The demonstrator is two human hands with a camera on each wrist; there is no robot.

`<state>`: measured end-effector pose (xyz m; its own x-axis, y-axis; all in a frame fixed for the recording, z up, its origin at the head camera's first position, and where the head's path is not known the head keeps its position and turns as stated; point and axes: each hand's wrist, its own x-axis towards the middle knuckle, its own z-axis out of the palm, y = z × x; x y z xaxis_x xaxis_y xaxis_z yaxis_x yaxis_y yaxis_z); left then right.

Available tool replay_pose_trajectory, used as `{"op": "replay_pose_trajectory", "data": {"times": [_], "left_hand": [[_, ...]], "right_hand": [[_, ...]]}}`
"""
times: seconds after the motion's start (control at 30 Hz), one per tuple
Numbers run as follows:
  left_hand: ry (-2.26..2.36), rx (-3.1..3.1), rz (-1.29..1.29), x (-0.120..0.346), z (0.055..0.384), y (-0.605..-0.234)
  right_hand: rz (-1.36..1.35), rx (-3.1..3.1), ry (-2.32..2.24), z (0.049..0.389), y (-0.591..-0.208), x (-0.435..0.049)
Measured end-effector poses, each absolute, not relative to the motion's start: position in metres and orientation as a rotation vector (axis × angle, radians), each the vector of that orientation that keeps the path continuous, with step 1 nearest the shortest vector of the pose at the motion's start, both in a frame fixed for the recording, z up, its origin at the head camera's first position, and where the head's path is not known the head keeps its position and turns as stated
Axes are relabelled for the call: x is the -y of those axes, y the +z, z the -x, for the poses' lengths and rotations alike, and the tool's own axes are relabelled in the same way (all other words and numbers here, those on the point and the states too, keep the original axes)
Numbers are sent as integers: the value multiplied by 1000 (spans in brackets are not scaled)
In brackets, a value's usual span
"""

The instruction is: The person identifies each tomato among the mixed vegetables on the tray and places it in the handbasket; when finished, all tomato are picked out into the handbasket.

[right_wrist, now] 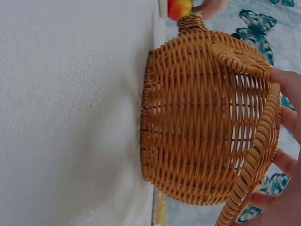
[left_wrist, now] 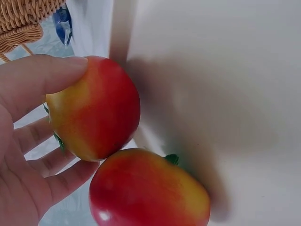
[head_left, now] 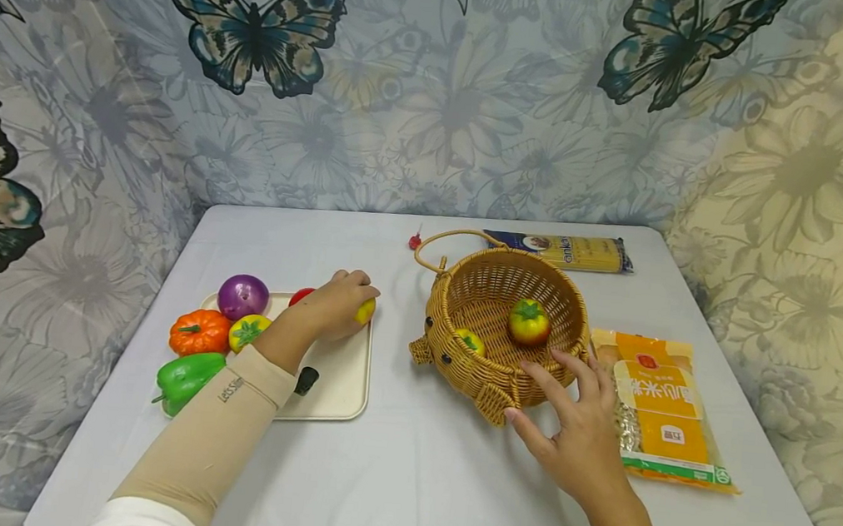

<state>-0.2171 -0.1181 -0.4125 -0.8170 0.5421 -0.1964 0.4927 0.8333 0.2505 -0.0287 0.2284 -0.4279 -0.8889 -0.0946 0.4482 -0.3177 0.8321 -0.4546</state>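
Observation:
My left hand (head_left: 339, 302) grips a red-and-yellow toy tomato (left_wrist: 101, 110) at the right side of the cream tray (head_left: 349, 403). Touching it in the left wrist view is a second red-and-yellow fruit (left_wrist: 148, 190) with a green stem. The wicker basket (head_left: 457, 375), with animal eyes and ears, stands right of the tray. Inside lie a red-and-yellow tomato (head_left: 529, 322) and another yellow-green one (head_left: 471, 342), partly hidden by the rim. My right hand (head_left: 580, 431) holds the basket's near rim, its thumb by one ear (right_wrist: 242, 61) and fingers over the edge.
On the tray's left are a purple onion (head_left: 243, 297), an orange pumpkin (head_left: 200, 332), a green pepper (head_left: 188, 380) and a yellow tomato (head_left: 247, 331). A yellow grain bag (head_left: 668, 410) lies right of the basket; a pasta pack (head_left: 588, 253) lies behind it.

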Motion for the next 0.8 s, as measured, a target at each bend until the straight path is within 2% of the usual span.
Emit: {"op": "replay_pose_trajectory", "data": {"times": [0.43,0.8], "left_hand": [[327,-2771,-845,118,219,-408],[426,-2796,-894,115,213,-389]], "right_hand": [[-296,2604,744,29,-428,-228],[-317,2585,723,29,-429,-229]]}}
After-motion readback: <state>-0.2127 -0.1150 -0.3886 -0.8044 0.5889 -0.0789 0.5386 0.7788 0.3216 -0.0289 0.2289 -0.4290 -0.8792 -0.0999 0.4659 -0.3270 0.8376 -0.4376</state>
